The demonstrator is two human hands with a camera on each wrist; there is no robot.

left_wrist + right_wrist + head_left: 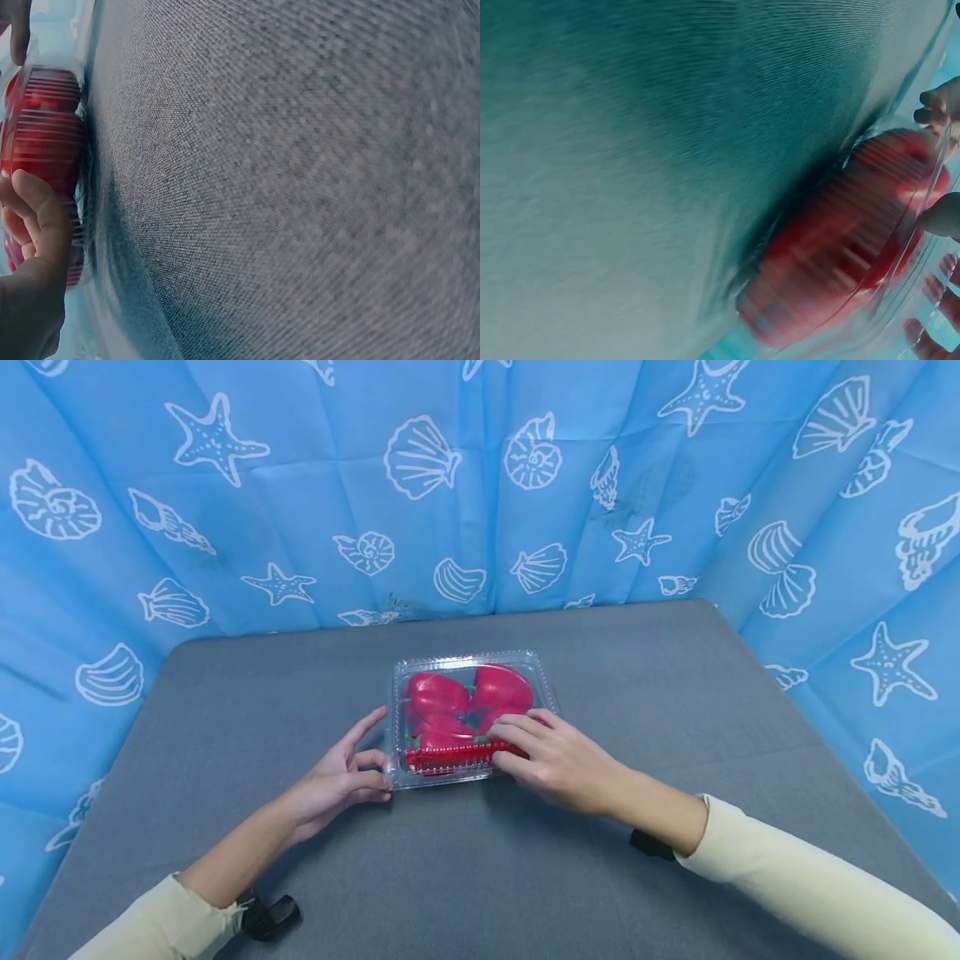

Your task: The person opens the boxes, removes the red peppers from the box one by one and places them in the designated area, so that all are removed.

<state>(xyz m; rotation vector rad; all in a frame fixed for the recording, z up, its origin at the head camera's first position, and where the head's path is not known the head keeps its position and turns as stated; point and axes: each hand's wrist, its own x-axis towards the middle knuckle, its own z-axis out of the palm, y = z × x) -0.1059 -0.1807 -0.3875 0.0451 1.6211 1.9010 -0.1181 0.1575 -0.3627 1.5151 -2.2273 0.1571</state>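
Closest to the camera are two cream sleeves: left sleeve in the bottom left corner, right sleeve coming in from the lower right. There's a chunk of black wrist gear by the left cuff and a bit more dark gear under the right one.

Then the hands. The right hand is at the front right corner of a clear plastic box. Its fingers are bent over the top with the thumb at the front rim, so it's basically pinching the edge. The left hand is on the box's left side, fingers partly spread: one reaches up along the edge, the lower ones bend in at the near left corner. They're touching, but honestly I can't tell if that's a real grip or just a press.

The box sits flat around the middle of the grey counter. Inside are four red peppers (that's what they look like, anyway) with green stems, two in back and two in front, the front right one partly hidden by the right hand.

Past the counter's rounded back corners hangs a blue curtain covered in white starfish and seashells, wrapping round both sides too.
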